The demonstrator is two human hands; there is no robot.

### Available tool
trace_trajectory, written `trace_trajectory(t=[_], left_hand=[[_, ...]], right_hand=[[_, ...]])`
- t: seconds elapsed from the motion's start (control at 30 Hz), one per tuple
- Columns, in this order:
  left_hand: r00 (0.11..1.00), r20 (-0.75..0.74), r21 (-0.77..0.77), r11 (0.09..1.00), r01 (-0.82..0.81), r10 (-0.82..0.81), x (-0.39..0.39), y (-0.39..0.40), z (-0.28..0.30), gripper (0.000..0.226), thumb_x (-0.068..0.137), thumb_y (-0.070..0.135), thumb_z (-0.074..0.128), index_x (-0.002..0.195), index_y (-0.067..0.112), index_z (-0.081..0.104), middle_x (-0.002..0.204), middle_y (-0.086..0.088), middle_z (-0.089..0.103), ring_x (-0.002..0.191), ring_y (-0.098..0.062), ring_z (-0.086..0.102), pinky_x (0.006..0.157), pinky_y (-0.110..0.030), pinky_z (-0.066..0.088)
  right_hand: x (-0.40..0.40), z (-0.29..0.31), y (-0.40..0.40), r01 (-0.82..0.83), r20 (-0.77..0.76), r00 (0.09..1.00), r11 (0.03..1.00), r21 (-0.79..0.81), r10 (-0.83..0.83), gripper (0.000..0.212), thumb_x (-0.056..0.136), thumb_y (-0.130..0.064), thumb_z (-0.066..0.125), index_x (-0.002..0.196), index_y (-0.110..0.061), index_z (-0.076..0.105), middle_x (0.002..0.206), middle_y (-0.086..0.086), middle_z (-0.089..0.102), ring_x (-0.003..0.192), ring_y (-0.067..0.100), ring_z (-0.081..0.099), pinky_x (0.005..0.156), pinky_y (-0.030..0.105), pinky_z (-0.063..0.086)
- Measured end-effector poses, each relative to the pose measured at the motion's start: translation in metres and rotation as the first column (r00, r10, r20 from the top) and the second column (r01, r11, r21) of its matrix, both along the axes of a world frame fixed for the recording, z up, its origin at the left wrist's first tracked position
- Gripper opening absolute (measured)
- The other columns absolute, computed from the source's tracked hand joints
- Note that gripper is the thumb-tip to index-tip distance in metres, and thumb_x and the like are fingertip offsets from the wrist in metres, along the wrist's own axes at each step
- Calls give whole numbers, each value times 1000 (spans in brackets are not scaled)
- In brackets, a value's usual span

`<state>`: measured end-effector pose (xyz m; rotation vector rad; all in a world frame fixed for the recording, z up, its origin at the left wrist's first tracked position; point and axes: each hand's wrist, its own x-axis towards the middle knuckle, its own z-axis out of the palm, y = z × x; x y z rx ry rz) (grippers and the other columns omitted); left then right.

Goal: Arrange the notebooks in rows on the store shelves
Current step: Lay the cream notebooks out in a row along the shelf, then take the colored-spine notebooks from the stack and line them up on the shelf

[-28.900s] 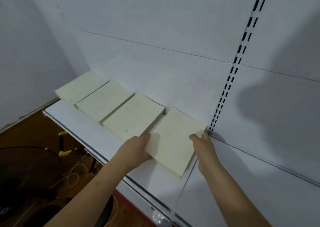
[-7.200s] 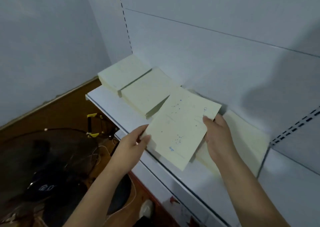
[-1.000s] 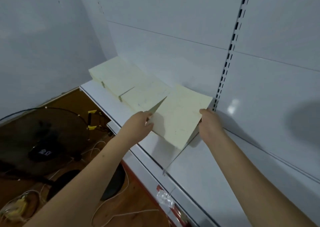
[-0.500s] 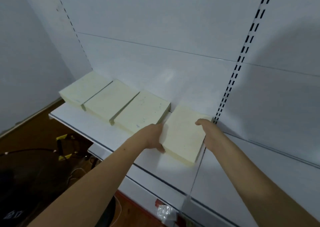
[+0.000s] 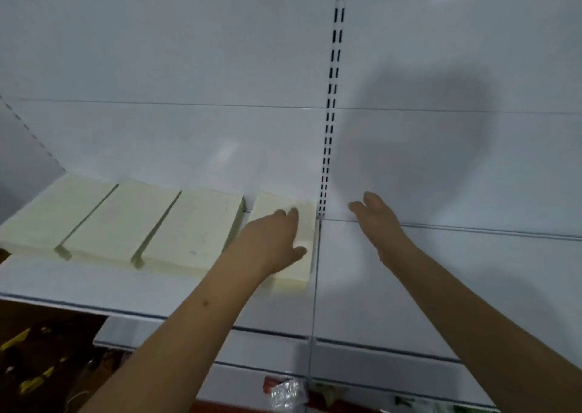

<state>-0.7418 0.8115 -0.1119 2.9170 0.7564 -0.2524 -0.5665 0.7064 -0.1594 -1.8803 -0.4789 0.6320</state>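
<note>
Shelf [image 5: 94, 280], white, lower left to centre of frame: four pale yellow notebook stacks laid flat in one row against the back panel [image 5: 157, 66].

Stacks 1–3 [image 5: 126, 220], left of centre: side by side, edges close, squared to the panel.

Stack 4 [image 5: 302, 223], centre: at the right end of the row, just beside the slotted upright [image 5: 330, 97], with a narrow gap to stack 3. It looks roughly in line with the others.

Left hand [image 5: 277, 242], centre: fingers straight, lying flat on top of stack 4, pressing or steadying it; nothing gripped.

Right hand [image 5: 374, 217], right of centre: fingers loose and apart, holding nothing, clear of stack 4, over the bare next bay [image 5: 441, 286].

Progress, as judged: one row of four appears complete in the left bay. The right bay shows no notebooks, so further rows there are probably what is left. No spare notebooks are in view.

Lower edge: plastic wrapper [image 5: 286, 393], and dark clutter [image 5: 37, 365] on the floor at lower left.
</note>
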Motion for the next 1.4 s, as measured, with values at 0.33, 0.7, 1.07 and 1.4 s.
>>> trace_trajectory(t=[0.33, 0.7, 1.07, 1.4], left_hand=[[821, 440, -142, 875, 463, -363, 147, -295, -45, 72, 101, 57, 32, 158, 18, 12, 164, -1, 20, 149, -18, 22, 118, -32, 22], [683, 433, -173, 689, 704, -588, 275, -599, -66, 67, 102, 53, 34, 158, 25, 11, 164, 7, 16, 150, -11, 15, 122, -32, 18], [646, 526, -268, 612, 744, -554, 449, -743, -92, 66, 101, 51, 40, 157, 24, 17, 163, 7, 20, 150, -9, 16, 121, -31, 20], [679, 480, -286, 632, 720, -556, 606, -808, -103, 65, 100, 51, 43, 156, 23, 24, 161, 5, 25, 149, -12, 19, 118, -28, 19]], right_hand=[[82, 58, -284, 212, 662, 746, 969, -129, -75, 67, 100, -55, 29, 156, -20, 20, 164, -4, 13, 150, 10, 8, 119, 27, 6], [181, 82, -636, 603, 767, 573, 782, -156, -288, 76, 96, -61, 21, 157, -17, 14, 164, -3, 6, 150, 9, 3, 117, 22, 2], [319, 68, -808, 713, 805, 482, 688, -133, -345, 71, 99, -59, 23, 157, -19, 15, 164, -3, 10, 151, 11, 7, 123, 33, 11], [522, 75, -891, 751, 873, 455, 602, -271, -175, 70, 98, -55, 39, 154, -15, 22, 161, 5, 24, 149, 23, 20, 121, 42, 21]])
